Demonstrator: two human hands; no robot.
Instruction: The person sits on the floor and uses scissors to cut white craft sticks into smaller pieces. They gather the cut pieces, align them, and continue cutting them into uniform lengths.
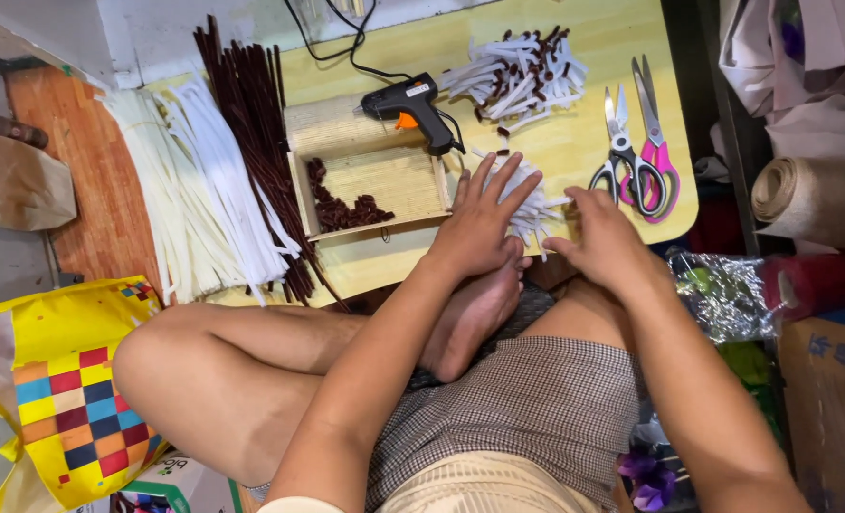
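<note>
My left hand [484,214] lies flat with its fingers spread on a small heap of short white strip pieces [534,211] at the near edge of the low yellow table [593,133]. My right hand [605,237] rests beside that heap on the right, fingers curled loosely at the table's edge, nothing gripped that I can see. Just left of the hands stands a shallow woven tray [398,180] with dark brown bits [341,204] in it.
A black glue gun [413,104] lies behind the tray. Two pairs of scissors [636,152], grey and pink, lie right. A second heap of white and brown pieces [517,76] sits far back. Long white strips [194,180] and brown sticks [256,123] lie left. A checked bag [61,380] stands near left.
</note>
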